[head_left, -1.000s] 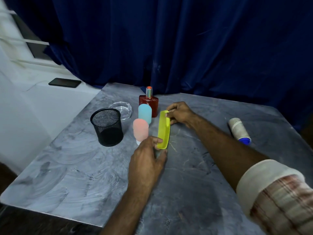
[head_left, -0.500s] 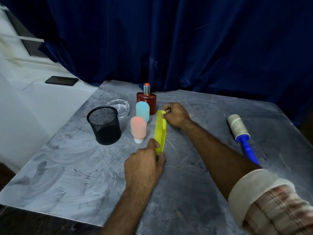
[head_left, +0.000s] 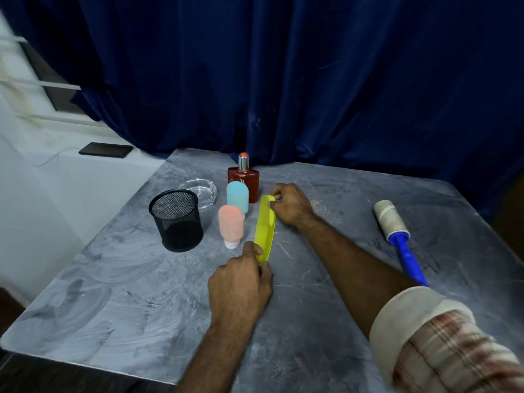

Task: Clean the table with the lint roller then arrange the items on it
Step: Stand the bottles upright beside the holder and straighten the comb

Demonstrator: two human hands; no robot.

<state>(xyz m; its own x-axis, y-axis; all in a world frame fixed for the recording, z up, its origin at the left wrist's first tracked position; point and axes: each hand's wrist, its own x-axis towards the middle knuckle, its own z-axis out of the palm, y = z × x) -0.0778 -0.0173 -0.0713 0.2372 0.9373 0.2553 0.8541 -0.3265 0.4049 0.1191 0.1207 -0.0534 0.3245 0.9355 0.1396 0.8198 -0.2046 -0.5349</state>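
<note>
1. Nearest my headset view, a rolled plaid sleeve (head_left: 442, 347) crosses the grey marbled table (head_left: 113, 279) at lower right.
2. My left hand (head_left: 241, 282) grips the near end of a long yellow case (head_left: 265, 231), thumb on top and fingers curled beneath.
3. The case is tilted up on its long edge. I cannot tell whether it touches the tabletop.
4. My right hand (head_left: 292, 207) pinches the far end, fingers clenched round the rim.
5. The lint roller (head_left: 394, 225) lies on the table at right, well apart from both hands, blue handle toward me.
6. Just left of the case stand a pink travel bottle (head_left: 231, 226) and a black mesh cup (head_left: 175, 219).
7. Behind them are a blue travel bottle (head_left: 237, 195), a glass ashtray (head_left: 202, 191) and a red perfume bottle (head_left: 245, 180).
8. Farthest back, a dark phone (head_left: 106, 150) rests on a white ledge before a navy curtain (head_left: 312, 80).
</note>
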